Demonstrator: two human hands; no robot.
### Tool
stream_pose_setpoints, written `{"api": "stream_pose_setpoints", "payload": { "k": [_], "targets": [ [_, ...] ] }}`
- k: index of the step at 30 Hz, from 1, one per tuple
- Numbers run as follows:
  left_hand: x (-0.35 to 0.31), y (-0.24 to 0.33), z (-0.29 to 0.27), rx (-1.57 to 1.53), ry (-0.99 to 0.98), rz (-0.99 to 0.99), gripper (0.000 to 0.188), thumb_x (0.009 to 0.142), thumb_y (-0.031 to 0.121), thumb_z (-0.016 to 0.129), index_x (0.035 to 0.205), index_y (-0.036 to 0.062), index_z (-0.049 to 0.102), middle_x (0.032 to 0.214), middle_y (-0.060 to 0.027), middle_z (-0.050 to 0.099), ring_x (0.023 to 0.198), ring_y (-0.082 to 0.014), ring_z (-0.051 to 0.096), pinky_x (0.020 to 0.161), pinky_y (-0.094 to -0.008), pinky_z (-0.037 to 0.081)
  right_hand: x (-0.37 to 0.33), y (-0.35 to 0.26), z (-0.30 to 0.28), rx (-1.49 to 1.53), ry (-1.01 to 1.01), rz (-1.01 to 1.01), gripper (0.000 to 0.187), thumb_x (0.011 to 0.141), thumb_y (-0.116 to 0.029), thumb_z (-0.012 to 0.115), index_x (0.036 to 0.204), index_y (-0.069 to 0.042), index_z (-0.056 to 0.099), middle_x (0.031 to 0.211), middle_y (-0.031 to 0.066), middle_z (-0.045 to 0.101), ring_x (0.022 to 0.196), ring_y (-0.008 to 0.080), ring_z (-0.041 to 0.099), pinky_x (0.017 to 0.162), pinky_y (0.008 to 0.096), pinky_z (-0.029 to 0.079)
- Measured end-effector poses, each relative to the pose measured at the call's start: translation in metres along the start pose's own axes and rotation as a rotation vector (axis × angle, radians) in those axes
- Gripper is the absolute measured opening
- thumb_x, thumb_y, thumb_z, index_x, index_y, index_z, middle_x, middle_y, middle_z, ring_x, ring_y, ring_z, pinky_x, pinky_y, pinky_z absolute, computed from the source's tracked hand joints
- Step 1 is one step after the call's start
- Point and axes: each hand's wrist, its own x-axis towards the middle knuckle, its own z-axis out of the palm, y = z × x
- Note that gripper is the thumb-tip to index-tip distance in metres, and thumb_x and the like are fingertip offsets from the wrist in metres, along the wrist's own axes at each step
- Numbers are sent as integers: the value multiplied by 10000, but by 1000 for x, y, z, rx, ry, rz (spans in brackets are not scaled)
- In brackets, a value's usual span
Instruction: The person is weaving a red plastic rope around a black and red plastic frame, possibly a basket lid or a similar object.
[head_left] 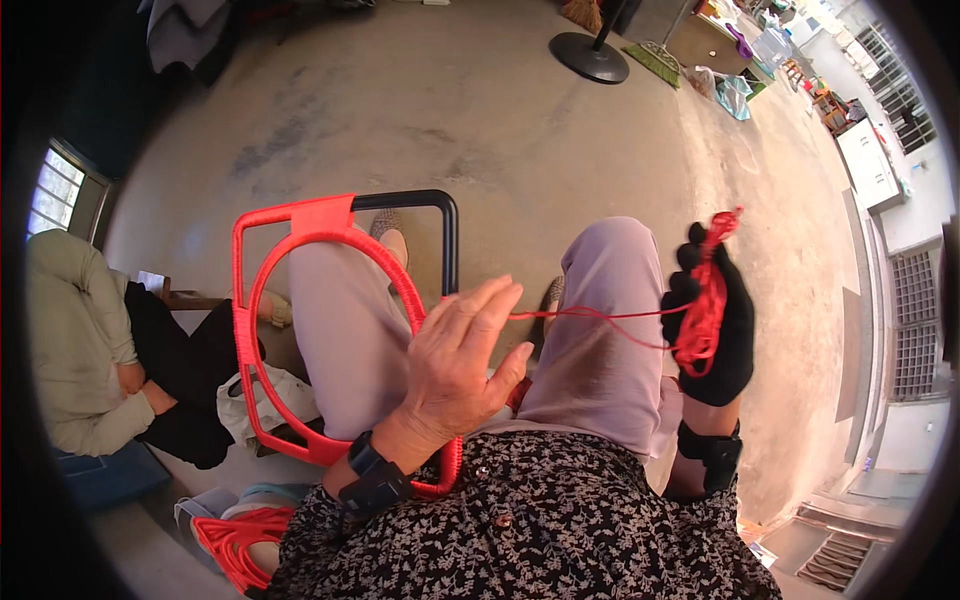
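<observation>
A rectangular frame (453, 245) with a ring (262, 300) inside it stands tilted over my left thigh. Red cord tightly wraps the ring and most of the frame, while the top right corner is bare black. My bare left hand (462, 350) is at the frame's right bar, fingers stretched and thumb apart; its palm side is hidden. In a black glove, my right hand (725, 320) is closed round a loose bundle of red cord (705, 320), raised beyond my right knee. Thin strands of cord (590, 313) run between the bundle and my left hand.
Another person (90, 350) sits at the left with hands together. More red cord (240, 545) lies at the lower left, near a white bag (235, 410). Far off are a round black stand base (590, 58), a broom (655, 62) and a white cabinet (868, 165).
</observation>
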Motion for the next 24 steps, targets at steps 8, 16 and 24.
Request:
{"api": "stream_pose_setpoints", "payload": {
  "k": [8,16,24],
  "targets": [
    [-2,-11,2,58,-319,54,389,809,179,730,1161,47,629,828,-70,639,768,-235,606,1002,-478,430,11,-64,-105,-143,256,-143,376,996,-298,532,1254,-25,538,1006,92,639,887,206,626,806,340,514],
    [-3,-7,8,-77,-130,73,97,791,61,738,876,67,692,625,-54,577,591,-247,556,685,-377,459,73,-16,-103,-165,187,-65,382,993,-287,532,1271,-25,532,1013,90,638,885,198,624,803,338,513],
    [-7,1,11,-112,-185,18,92,781,42,745,817,67,664,614,-56,541,594,-255,513,597,-375,414,44,6,-38,-134,6,33,388,990,-275,531,1287,-25,525,1020,88,638,882,190,623,801,336,512]
  ]
}}
